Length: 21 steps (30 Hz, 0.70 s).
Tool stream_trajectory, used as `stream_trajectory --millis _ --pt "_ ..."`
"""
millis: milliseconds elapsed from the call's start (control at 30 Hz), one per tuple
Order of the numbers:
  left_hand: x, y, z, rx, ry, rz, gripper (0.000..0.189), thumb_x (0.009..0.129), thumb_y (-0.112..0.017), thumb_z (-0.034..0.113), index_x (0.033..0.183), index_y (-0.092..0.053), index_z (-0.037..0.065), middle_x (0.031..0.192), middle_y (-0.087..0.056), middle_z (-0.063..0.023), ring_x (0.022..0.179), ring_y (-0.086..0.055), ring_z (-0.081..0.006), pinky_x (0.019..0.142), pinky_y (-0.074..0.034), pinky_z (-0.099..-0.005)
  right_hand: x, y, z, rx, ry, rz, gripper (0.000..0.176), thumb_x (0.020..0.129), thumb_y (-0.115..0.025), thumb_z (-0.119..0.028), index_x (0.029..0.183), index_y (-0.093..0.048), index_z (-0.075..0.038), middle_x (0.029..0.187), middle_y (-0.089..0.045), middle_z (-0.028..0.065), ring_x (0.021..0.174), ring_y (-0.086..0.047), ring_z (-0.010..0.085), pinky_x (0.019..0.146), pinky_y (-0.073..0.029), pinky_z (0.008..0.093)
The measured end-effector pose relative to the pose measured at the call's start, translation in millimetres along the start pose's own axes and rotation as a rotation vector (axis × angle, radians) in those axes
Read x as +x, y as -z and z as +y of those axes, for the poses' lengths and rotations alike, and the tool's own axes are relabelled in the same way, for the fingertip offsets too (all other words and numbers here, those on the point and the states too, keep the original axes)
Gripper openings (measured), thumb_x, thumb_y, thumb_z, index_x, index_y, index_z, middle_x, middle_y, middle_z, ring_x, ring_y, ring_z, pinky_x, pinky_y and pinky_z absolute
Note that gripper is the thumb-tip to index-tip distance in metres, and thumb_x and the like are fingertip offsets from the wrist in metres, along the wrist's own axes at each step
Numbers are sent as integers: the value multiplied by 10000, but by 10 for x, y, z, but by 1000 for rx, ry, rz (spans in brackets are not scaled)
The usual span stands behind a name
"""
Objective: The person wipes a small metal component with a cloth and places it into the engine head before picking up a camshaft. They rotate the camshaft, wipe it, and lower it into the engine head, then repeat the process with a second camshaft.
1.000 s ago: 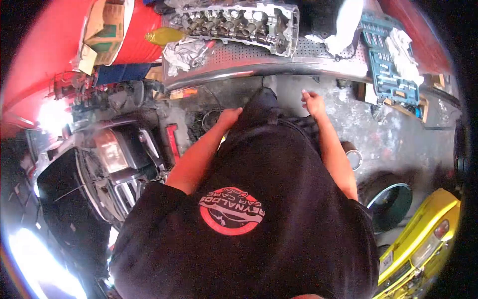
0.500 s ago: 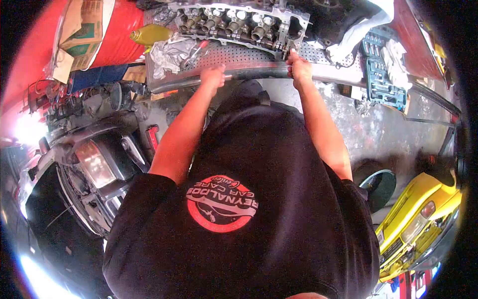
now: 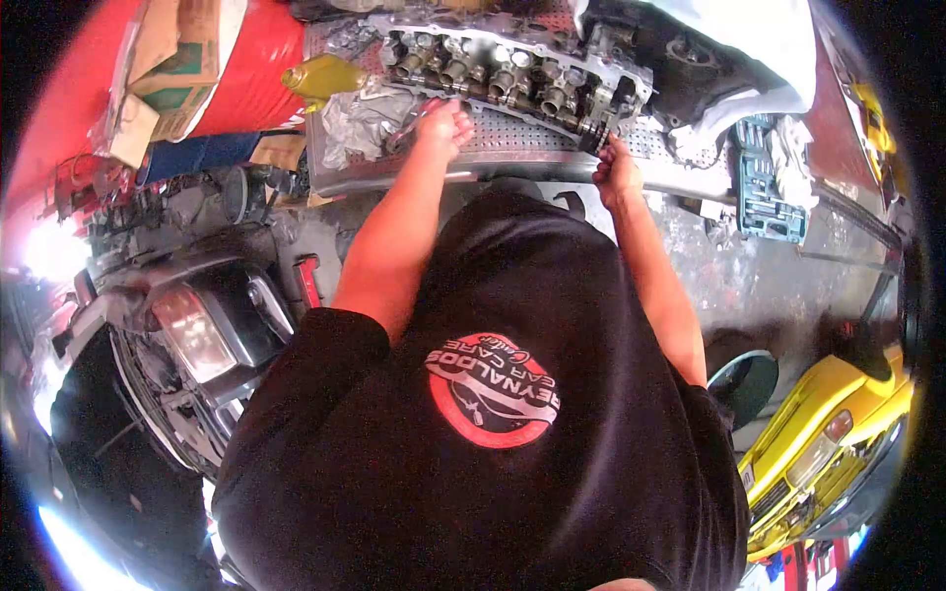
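A metal cylinder head (image 3: 512,71) with a row of round valve-train parts lies across the perforated metal bench top (image 3: 512,148). Along its near side runs a dark camshaft, with a toothed end piece (image 3: 592,134) at the right. My right hand (image 3: 619,169) pinches the edge of that end piece between thumb and fingers. Just in front of the head's left half, my left hand (image 3: 445,130) is closed with curled fingers. Something reddish shows beside its fingertips; what it grips, if anything, I cannot make out.
A yellow bottle (image 3: 325,79) lies left of the head, near crumpled grey cloth (image 3: 350,128). On the right sits a teal socket set case (image 3: 769,192) with a white rag (image 3: 791,158). A cardboard box (image 3: 172,79) is at far left; a yellow car (image 3: 828,433) stands lower right.
My left hand has moved forward off the bench's front edge, towards the cylinder head. My right hand stays at the toothed end piece. The whole view has shifted slightly.
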<state>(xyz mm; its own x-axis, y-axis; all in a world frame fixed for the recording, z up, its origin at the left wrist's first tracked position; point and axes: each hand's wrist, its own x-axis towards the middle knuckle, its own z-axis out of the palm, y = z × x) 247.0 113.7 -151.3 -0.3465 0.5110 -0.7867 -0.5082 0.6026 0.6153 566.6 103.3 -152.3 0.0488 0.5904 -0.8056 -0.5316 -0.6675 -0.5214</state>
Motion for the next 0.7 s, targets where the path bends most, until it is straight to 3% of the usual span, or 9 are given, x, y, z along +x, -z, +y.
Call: stream_trajectory --millis 100,133,300,400,533,700 --pt "184 24 75 -108 43 -103 248 888 -636 311 924 -583 71 800 -575 -41 744 -563 -208 807 -496 -438 -11 -61 92 125 0 78 297 834 -693 -340 871 -589 -64 763 -541 44 513 -392 121 433 -332 288" --pt "288 30 73 -155 55 -161 245 886 -638 307 918 -580 71 790 -564 -37 724 -548 -200 810 -493 -437 -113 -153 56 169 24 111 281 828 -704 -320 830 -589 -64 713 -534 42 479 -388 125 414 -317 286" --pt "310 -52 134 -150 44 24 205 861 -661 260 897 -564 83 771 -497 -33 658 -474 -181 685 -456 -380 -165 -306 59 191 88 304 300 793 -738 -265 649 -554 -75 554 -488 24 417 -409 140 385 -338 299" --pt "220 -110 300 -236 55 164 134 865 -637 226 802 -545 151 646 -436 30 560 -410 -132 606 -403 -368 -124 -287 121 196 126 299 296 787 -740 -258 642 -551 -82 552 -488 20 421 -414 135 390 -342 295" --pt "447 -28 411 -181 50 157 104 907 -581 230 823 -560 172 638 -434 50 536 -390 -108 608 -393 -355 -262 -385 59 205 79 312 232 840 -684 -265 702 -527 -163 570 -414 -58 441 -327 72 399 -252 239" --pt "514 -121 478 -178 105 245 74 902 -589 271 911 -585 198 639 -427 62 540 -394 -90 608 -376 -329 -194 -408 99 242 64 392 224 829 -693 -255 699 -539 -157 566 -428 -65 424 -326 73 389 -246 241"
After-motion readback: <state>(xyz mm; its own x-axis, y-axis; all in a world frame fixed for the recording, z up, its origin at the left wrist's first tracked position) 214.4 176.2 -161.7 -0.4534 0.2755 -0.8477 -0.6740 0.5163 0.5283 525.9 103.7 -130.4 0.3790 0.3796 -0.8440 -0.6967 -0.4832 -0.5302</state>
